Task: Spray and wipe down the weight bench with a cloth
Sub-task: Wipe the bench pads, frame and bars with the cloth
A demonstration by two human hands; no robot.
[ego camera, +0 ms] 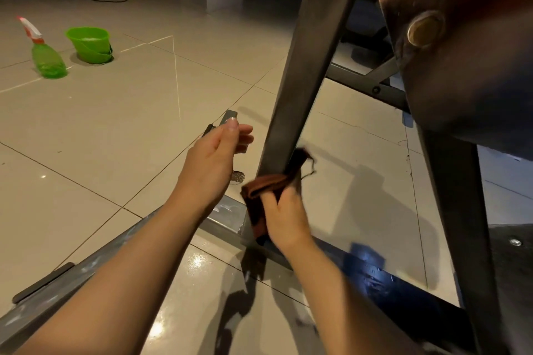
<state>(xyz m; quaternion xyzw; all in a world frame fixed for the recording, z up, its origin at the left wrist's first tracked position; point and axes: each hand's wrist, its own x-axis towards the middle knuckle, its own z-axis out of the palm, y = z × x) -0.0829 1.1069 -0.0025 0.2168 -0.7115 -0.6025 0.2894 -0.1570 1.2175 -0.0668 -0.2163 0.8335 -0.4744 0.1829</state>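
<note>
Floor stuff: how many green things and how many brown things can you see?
Green: 2, the spray bottle and the small bucket, both standing on the floor.
Brown: 1, the cloth gripped by the right hand against the bench leg.
Total: 3

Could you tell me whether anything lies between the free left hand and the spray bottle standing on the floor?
Nothing visible does. The left hand hangs open beside the bench leg, and only bare floor tile lies between it and the spray bottle at far left. The green bucket stands to the bottle's right, off that line. The right hand holds the cloth.
</note>
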